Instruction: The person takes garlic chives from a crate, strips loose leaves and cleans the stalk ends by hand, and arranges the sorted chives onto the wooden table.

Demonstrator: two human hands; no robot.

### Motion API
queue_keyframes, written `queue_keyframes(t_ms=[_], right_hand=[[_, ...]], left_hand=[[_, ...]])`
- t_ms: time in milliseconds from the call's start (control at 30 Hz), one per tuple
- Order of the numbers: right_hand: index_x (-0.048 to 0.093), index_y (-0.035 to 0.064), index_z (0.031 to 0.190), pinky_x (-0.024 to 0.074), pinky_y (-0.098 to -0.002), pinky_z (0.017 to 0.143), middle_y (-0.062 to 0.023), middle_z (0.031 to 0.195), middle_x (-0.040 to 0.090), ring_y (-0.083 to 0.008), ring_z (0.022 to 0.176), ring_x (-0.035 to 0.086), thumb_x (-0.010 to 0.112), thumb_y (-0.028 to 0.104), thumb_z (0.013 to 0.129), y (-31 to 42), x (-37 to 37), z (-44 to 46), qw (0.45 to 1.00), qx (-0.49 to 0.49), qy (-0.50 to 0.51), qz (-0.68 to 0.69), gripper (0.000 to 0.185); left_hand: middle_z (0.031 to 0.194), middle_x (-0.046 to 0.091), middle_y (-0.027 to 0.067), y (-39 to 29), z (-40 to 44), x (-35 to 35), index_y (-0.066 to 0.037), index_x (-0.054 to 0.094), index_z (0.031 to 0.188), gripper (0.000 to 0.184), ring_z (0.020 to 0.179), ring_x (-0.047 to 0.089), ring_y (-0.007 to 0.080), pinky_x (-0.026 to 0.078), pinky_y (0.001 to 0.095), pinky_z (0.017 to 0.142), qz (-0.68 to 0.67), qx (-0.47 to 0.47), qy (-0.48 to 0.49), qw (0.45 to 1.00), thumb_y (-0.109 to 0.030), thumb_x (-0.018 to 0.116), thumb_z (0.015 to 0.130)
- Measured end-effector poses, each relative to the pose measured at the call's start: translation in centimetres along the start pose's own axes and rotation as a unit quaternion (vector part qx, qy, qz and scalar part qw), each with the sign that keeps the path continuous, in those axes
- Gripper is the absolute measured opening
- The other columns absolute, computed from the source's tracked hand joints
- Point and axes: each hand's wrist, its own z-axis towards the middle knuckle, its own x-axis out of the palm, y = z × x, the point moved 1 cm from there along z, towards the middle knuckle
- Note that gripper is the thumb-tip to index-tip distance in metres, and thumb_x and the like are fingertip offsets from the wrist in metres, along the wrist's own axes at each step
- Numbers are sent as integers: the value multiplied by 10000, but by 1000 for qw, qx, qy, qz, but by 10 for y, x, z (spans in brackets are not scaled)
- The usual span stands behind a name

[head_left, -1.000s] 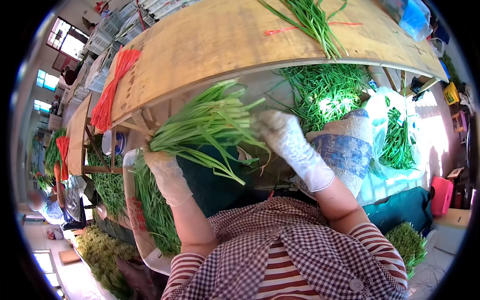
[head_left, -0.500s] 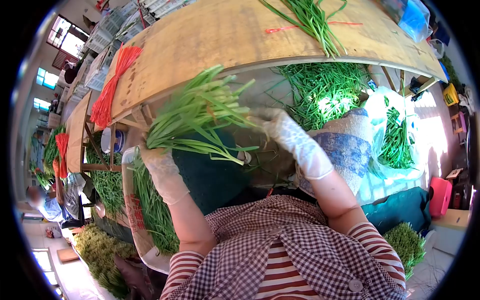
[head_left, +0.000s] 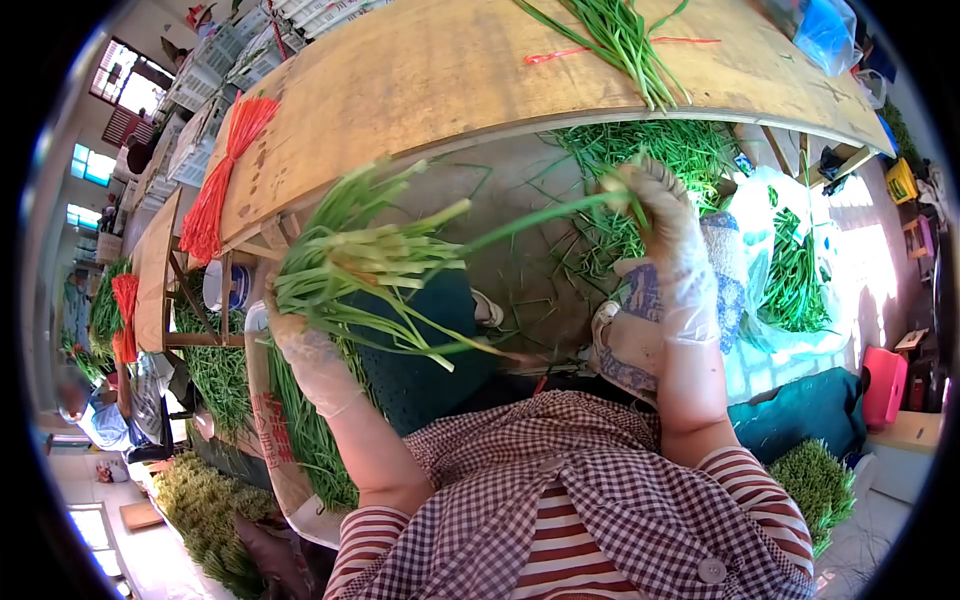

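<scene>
The left hand [head_left: 295, 330], gloved, is closed around one end of the bunch of green stalks [head_left: 365, 265], holding it out over the lap so that the pale ends fan freely toward the other side; gripping only one end seems to leave the rest loose enough for single strands to be drawn apart. The right hand [head_left: 665, 205], also gloved, is pinched on a long green blade [head_left: 535, 225] that stretches back to the bunch, though whether it is already free there I cannot tell. That hand is raised in front of the pile of loose leaves [head_left: 595, 150] on the floor, which lies within easy reach, probably to keep stray pieces in one place. The tub [head_left: 262, 385] of greens stands close by the left forearm, handy for that side. On the wooden surface [head_left: 430, 75], red ties [head_left: 228, 170] hang over the near left edge, perhaps for quick picking, while a second bunch [head_left: 620, 45] lies across a red strip [head_left: 555, 56], as though placed for binding.
</scene>
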Motion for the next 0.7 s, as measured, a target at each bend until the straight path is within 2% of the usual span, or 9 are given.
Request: queue_keyframes(t_ms=[33,100,167,300,433,467,567,600,700], right_hand=[[655,8,1054,507,-323,875,-133,975,693,-227,917,661,664,111,862,-1,-14,19,884,-180,-29,-431,218],[647,10,1122,485,-315,906,-118,1065,683,-188,983,631,667,185,883,-9,-12,23,748,-218,-71,-623,296],[657,14,1123,484,-302,895,-115,1042,695,-171,953,633,679,237,878,-33,5,18,883,-59,18,-466,332],[688,-8,1062,501,-290,805,-121,924,717,-160,858,639,689,238,868,-69,59,6,885,130,154,-420,313],[676,-28,1076,515,-278,744,-108,886,718,-128,764,630,698,165,842,-70,57,4,892,93,189,-399,304],[674,-31,1069,516,-279,746,-108,879,717,-128,765,630,697,156,838,-71,56,5,893,106,156,-409,299],[672,-42,1039,520,-280,751,-110,859,715,-126,763,629,697,135,828,-71,47,8,885,101,85,-447,276],[672,-46,1021,520,-279,752,-111,852,714,-126,759,629,697,130,826,-71,39,10,878,71,80,-466,264],[675,-27,982,523,-272,730,-113,817,708,-118,727,625,672,89,839,-51,22,15,892,37,41,-448,184]], left_hand=[[1178,590,147,0,-2,-2,-41,505,1211,281,1024,621,274,561,421,848,-10,-18,-9,1000,-188,399,997],[1166,589,149,-1,-7,3,-36,508,1198,290,1025,619,283,557,426,850,-27,-36,-15,999,-211,388,1000],[1161,591,145,5,-7,7,-37,513,1186,297,1030,613,287,547,430,864,-41,-36,-8,998,-226,378,1002],[1058,618,110,27,4,16,-66,552,980,252,997,586,250,485,434,921,-232,-73,6,970,-262,393,987],[887,619,83,34,15,19,-81,535,788,310,952,579,261,453,441,922,-354,-127,-32,926,-292,413,980],[828,590,73,40,24,9,-86,511,772,322,940,570,273,454,469,908,-477,-173,103,856,-306,410,983],[769,554,61,9,4,58,-91,498,765,343,900,553,268,453,485,888,-331,-122,-90,931,-322,383,991],[747,547,69,11,9,52,-97,491,756,350,856,549,269,458,490,873,-413,-152,2,898,-325,370,992],[735,551,87,2,15,59,-100,474,730,338,841,561,276,466,490,874,-438,-99,13,893,-300,370,981]])
